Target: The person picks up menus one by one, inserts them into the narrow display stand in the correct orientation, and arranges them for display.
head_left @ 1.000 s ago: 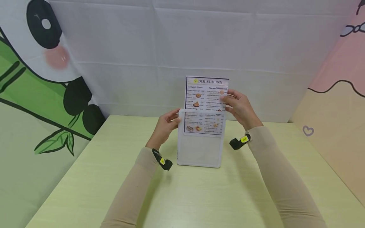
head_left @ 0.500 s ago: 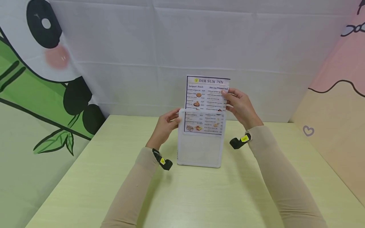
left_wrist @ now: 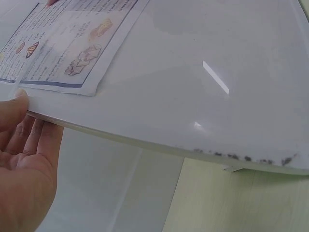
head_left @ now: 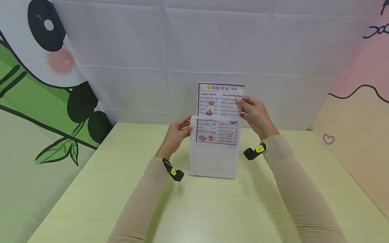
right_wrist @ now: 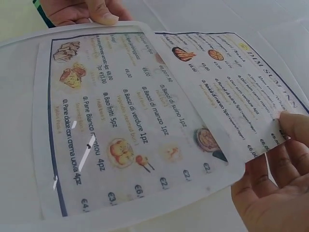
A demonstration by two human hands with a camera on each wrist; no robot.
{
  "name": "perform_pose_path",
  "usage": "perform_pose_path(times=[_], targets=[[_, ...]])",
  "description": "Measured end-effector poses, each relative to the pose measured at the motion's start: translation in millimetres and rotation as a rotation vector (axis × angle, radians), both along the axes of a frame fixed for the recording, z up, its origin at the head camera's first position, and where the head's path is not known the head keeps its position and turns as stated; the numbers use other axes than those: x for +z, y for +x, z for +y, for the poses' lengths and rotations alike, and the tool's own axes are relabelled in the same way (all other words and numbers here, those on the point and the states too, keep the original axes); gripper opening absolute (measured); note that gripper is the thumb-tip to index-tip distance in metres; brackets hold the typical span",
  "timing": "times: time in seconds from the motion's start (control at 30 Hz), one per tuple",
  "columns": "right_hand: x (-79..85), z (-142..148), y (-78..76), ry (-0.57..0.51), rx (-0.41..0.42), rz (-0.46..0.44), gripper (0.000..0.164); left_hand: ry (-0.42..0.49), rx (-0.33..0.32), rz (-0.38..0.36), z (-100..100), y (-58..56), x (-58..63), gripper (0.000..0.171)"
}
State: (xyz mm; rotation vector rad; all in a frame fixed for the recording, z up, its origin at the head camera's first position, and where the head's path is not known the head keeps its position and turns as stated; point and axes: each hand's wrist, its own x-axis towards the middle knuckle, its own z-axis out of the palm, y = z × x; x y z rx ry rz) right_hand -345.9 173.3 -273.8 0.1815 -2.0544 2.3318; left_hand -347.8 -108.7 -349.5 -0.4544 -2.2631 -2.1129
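A printed menu sheet [head_left: 220, 98] headed "DIM SUM INN" stands partly inside a clear, white-edged sign holder [head_left: 214, 162]. Its lower half shows through the front panel, while the upper half sticks out above the rim. My left hand [head_left: 174, 135] grips the holder's upper left corner, thumb in front and fingers behind, as the left wrist view shows. With thumb and fingers, my right hand [head_left: 256, 114] pinches the sheet's right edge above the holder. In the right wrist view the menu [right_wrist: 116, 125] lies behind the glossy panel, and the right thumb [right_wrist: 293, 126] presses on its printed face.
The holder stands upright on a pale wood-look table [head_left: 194, 209]. Behind it hangs a white cloth backdrop [head_left: 152, 67]. Cartoon-printed panels flank the table, a green and white one [head_left: 33, 98] at left and a pink and cream one [head_left: 358, 128] at right.
The menu sheet rose slightly and shifted right, then came down a little, my right hand moving with it. My left hand and the holder have stayed in place.
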Motion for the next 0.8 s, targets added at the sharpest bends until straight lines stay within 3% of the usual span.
perform_pose_path(times=[0.8], targets=[[-6.1, 4.4, 1.7, -0.079, 0.037, 0.024, 0.042, 0.018, -0.007, 0.013, -0.3, 2.3, 1.1, 0.048]])
